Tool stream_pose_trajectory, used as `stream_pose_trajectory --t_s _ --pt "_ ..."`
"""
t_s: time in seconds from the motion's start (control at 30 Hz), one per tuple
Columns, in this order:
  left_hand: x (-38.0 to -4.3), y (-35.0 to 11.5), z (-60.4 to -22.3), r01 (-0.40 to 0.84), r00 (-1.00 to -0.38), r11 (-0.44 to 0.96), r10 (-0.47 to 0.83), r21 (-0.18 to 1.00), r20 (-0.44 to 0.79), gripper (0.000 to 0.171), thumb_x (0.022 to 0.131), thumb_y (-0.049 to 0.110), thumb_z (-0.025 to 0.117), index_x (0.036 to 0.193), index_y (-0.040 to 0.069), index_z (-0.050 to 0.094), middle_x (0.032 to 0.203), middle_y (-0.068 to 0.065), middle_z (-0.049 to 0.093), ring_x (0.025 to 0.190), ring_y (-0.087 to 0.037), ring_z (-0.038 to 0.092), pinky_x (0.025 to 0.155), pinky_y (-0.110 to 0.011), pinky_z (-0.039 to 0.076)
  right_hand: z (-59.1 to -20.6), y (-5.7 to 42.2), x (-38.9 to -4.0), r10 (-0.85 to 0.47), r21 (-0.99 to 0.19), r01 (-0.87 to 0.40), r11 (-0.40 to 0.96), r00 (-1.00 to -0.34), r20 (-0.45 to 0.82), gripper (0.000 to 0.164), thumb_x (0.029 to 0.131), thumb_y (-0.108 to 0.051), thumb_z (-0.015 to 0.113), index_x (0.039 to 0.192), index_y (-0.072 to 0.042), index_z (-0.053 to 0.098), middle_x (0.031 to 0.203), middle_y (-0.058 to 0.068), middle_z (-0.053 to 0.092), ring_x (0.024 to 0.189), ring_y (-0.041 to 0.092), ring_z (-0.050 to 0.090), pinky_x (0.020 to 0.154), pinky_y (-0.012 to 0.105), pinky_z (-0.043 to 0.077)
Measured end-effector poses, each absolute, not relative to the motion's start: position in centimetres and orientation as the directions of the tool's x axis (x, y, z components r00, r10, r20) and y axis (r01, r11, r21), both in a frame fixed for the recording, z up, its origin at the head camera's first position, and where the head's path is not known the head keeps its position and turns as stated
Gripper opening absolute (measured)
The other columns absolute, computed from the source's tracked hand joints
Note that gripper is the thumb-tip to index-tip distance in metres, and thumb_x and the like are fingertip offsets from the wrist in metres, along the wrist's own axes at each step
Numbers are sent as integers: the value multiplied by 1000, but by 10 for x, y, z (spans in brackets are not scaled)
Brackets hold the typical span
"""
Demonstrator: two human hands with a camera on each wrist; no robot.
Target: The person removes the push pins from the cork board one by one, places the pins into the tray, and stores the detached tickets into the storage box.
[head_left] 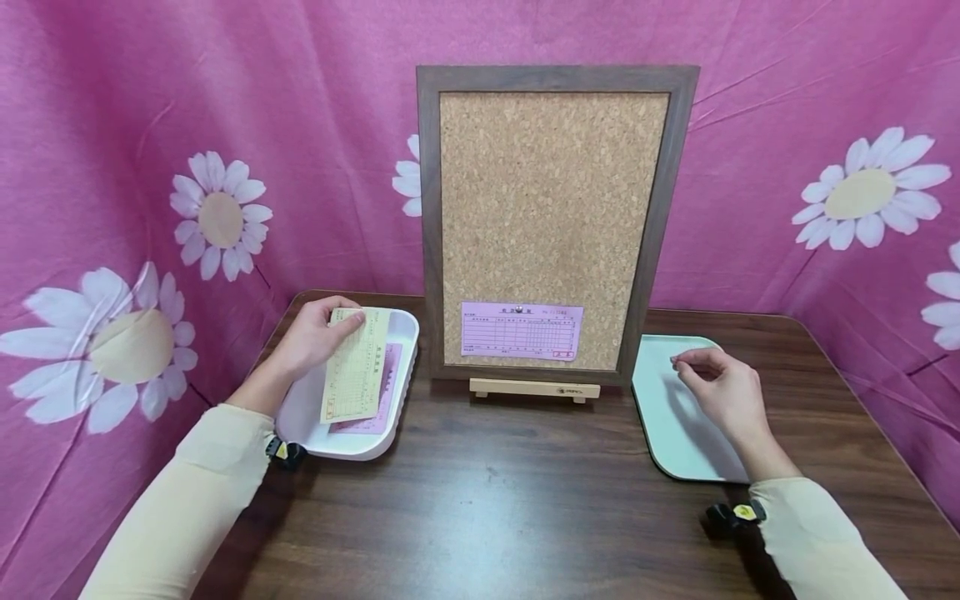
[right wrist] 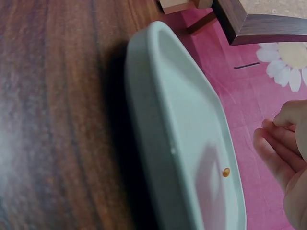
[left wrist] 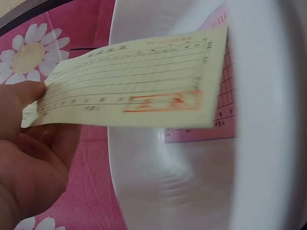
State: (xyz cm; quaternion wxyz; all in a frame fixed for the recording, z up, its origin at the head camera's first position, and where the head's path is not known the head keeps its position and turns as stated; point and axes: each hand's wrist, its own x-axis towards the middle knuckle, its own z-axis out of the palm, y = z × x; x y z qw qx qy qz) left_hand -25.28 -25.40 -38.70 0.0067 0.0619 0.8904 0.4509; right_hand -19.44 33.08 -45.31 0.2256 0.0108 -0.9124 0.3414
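My left hand pinches a pale yellow printed form by one end, thumb on its face. It hangs over a white tray, where a pink form lies partly covered by the yellow one. My right hand is raised over a pale green tray, thumb and forefinger tips brought together. Whether something tiny sits between them I cannot tell. On that tray lies a small gold thumbtack. A purple form is fixed by a silver pin low on a framed cork board.
The board leans on a small wooden stand between the two trays, on a dark wood table. Pink cloth with large white daisies hangs behind and at both sides.
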Motion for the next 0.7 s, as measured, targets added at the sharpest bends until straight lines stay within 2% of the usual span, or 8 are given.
stream_pose_trajectory --t_s 0.07,0.13,0.3,0.4,0.57,0.7 --pt "-253 -253 -388 102 -990 589 135 802 27 27 109 17 63 124 -5 69 105 -19 73 76 -8 63 70 -23 52 -455 331 -193 131 -620 -173 765 -901 413 11 95 -5 77 104 -4 82 90 -11 82 77 -31 54 71 -1 43" --pt "-253 -252 -389 98 -989 602 150 792 9 26 109 18 63 123 -3 68 102 -15 72 77 -9 62 70 -24 51 -455 331 -193 126 -622 -174 764 -905 407 11 94 -3 76 104 -4 81 91 -10 82 78 -31 53 72 -1 43" --pt "-253 -250 -390 95 -987 628 160 773 -10 22 109 17 63 121 0 69 99 -9 70 80 -13 60 72 -27 48 -456 332 -193 112 -596 -158 788 -913 391 11 94 -3 77 104 -4 82 98 15 83 76 -31 50 70 0 42" --pt "-253 -249 -390 108 -984 640 175 760 -8 21 108 15 63 120 -1 70 108 -13 72 88 -18 61 78 -28 47 -456 334 -193 97 -582 -150 800 -923 371 11 95 -4 77 104 -4 81 101 21 81 75 -29 49 68 2 41" --pt "-254 -248 -392 139 -976 659 216 739 -10 21 108 12 62 120 -2 71 125 -23 72 113 -30 64 96 -36 50 -459 338 -194 100 -567 -116 815 -937 335 11 95 -6 76 105 -3 81 100 21 82 74 -26 48 65 7 41" --pt "-254 -247 -392 128 -974 671 222 730 -33 21 109 12 61 121 -3 71 128 -24 71 121 -36 63 104 -46 50 -463 341 -196 113 -555 -86 828 -942 315 11 95 -7 77 104 -4 81 100 19 82 74 -24 47 66 9 41"
